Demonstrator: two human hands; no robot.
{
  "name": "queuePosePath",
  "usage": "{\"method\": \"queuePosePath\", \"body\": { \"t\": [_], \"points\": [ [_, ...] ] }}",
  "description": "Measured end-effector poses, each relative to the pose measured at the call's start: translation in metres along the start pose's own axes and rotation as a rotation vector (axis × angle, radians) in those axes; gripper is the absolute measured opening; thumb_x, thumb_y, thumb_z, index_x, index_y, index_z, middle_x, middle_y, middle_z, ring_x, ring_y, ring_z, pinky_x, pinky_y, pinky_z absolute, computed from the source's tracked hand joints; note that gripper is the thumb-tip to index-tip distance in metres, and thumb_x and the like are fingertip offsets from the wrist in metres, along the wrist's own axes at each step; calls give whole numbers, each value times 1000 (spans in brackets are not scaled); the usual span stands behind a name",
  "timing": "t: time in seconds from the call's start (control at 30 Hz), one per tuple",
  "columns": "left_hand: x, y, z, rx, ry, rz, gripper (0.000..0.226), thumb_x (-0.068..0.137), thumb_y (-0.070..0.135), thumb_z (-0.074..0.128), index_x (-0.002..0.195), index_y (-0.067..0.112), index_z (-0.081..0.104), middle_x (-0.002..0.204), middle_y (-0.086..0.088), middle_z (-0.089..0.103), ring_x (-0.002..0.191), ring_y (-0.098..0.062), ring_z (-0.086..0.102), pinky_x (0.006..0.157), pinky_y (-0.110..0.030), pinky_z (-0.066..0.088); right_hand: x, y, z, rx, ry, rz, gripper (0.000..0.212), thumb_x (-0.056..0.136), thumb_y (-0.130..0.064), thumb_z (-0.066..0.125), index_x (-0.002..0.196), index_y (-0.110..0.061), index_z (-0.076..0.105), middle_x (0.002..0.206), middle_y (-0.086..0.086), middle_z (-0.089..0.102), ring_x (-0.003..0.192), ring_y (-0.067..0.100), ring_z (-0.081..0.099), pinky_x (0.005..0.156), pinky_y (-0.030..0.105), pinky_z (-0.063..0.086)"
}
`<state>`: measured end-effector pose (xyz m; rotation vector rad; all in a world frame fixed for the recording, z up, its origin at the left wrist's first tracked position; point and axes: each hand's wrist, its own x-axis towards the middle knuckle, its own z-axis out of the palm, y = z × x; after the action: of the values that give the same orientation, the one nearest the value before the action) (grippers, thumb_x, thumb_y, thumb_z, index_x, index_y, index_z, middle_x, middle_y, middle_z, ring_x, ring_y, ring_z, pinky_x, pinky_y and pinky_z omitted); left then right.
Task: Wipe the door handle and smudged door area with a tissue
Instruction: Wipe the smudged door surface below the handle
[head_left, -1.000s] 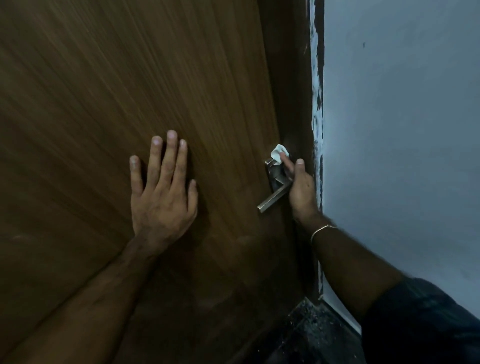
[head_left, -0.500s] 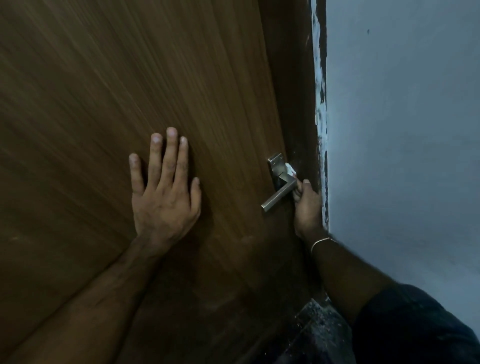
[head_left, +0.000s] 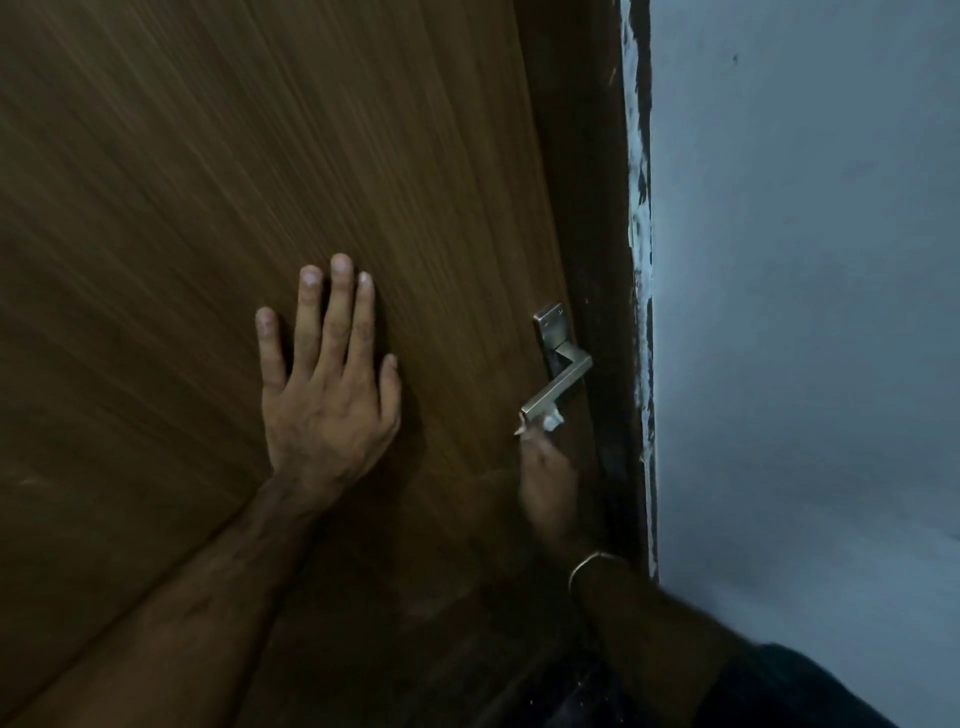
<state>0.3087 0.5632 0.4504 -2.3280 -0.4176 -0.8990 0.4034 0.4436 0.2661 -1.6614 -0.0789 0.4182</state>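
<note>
While the left hand (head_left: 327, 384) lies flat against the brown wooden door (head_left: 260, 182), fingers straight and slightly spread, holding nothing, the right hand (head_left: 545, 488) reaches up from below with a small white tissue (head_left: 551, 419) pinched at its fingertips. Head view: tissue sits at the lower free end of the metal door handle (head_left: 558, 384), touching it from underneath. Lever slants down to the left from its plate near the door's edge. Right hand is blurred. Thin bangle (head_left: 592, 564) on the right wrist. Dark door frame (head_left: 613, 260) borders a grey-blue wall (head_left: 805, 312).
</note>
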Motion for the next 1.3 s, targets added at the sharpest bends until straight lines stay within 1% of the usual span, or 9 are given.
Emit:
{"method": "queuePosePath", "body": {
  "t": [0.07,0.13,0.37,0.5,0.63,0.77,0.97,1.1,1.3],
  "points": [
    [0,-1,-1,-1,-19,-1,73,100,39,41,159,13,7,167,-5,0,153,-21,-5,122,-50,-7,-32,-8,33,-179,8,-274,51,104,-39,32,150,-18,36,157,3,34,145,17,32,114,26,31],
    [2,-3,-3,-16,-35,8,73,99,39,41,159,13,8,167,-6,0,153,-22,-5,121,-49,-9,-55,-15,61,-388,71,-506,68,99,-49,29,157,-16,15,166,2,3,153,14,1,124,34,10],
    [2,-7,-9,-52,-50,26,69,99,38,35,159,13,11,167,-3,0,153,-20,-4,122,-46,-7,-32,-41,40,-693,32,-1061,82,97,-50,48,155,-4,14,165,13,2,153,23,0,122,50,17],
    [2,-5,-8,-60,-49,18,69,99,39,34,159,13,11,167,-4,0,153,-21,-2,122,-46,-9,-25,-94,36,-457,135,-921,74,98,-41,44,157,-9,12,166,7,-1,153,19,-2,125,38,8],
    [2,-5,-9,-58,-41,6,68,99,39,35,158,13,14,167,-4,2,154,-20,-1,122,-46,-6,8,-146,0,-147,291,-969,29,96,-12,51,124,-7,57,135,10,48,123,15,43,104,19,36],
    [1,-6,-10,-73,-45,-2,68,99,39,35,158,14,13,167,-3,1,154,-20,-1,122,-47,-4,40,-171,-58,-751,79,-1282,32,83,2,61,114,-6,62,120,10,56,103,22,52,83,31,49],
    [0,4,-4,-83,-24,-64,68,101,41,34,159,15,9,167,-1,-1,153,-19,-3,122,-51,-5,58,-187,-112,-1856,13,-1197,23,88,-22,66,110,-14,68,119,7,52,105,22,46,86,34,44],
    [-2,5,-1,-76,-18,-82,69,101,41,35,159,15,7,167,-2,0,153,-20,-2,121,-52,-3,49,-167,-116,-2068,-189,-1155,35,91,-18,60,127,-17,61,142,12,41,131,29,38,103,40,40],
    [0,8,0,-89,-24,-96,70,101,41,36,159,16,6,167,-1,-2,153,-20,-4,121,-52,-5,51,-193,-118,-1967,-60,-1211,27,86,-21,67,113,-16,65,127,11,48,113,26,45,92,36,45]
  ]
}}
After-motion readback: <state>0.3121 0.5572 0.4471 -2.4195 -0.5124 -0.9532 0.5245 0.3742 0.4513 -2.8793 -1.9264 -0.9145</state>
